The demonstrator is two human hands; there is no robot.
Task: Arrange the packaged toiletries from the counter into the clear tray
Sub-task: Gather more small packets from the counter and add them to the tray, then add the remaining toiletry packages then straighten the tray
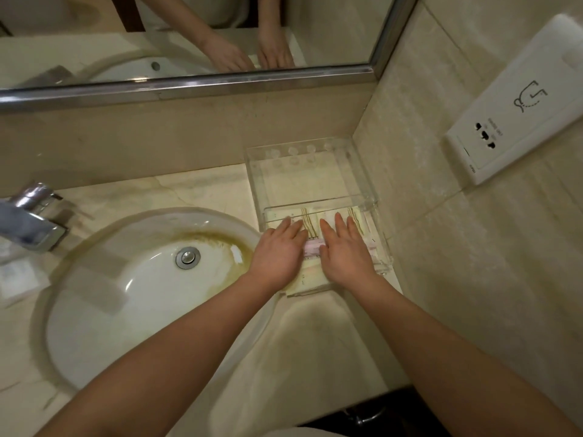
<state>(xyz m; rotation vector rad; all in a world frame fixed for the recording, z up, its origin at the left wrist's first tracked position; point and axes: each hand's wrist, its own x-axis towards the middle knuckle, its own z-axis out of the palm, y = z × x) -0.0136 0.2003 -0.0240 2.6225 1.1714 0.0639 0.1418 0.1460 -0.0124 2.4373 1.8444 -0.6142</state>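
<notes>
I note first the beige marble worktop (195, 187), stained and carrying a white oval sink basin (132, 279) with a brown-tinged rim. At the worktop's right corner, against the tiled wall, stands the clear acrylic tray (362, 171); its rear section is bare, and its front section holds the flat cream-coloured toiletry packets with gold stripes (307, 220) laid side by side. Across them, under the palms, lies a narrow pale pink packet (312, 249).

The left hand (279, 250) and the right hand (345, 247) both rest flat on the packets, fingers extended and close together, gripping nothing that I can see (pressing or levelling, in my judgement). The task appears well advanced. More wrapped items, blurred, lie at the far left of the worktop (15, 275); I cannot say whether they belong to the task.

Risks, as I judge them:
- The tray's near edge sits close to the sink rim; downward pressure near that edge could tip or slide it on the smooth stone.
- The pink packet lies crosswise and could ride up over the tray's low front wall when the hands lift.
- Any packet pushed left could drop into the basin and get wet.

Writing: the white wall socket plate (511, 105) bears a shaver pictogram and small print I cannot read. Printing on the packets is too blurred to make out.
</notes>
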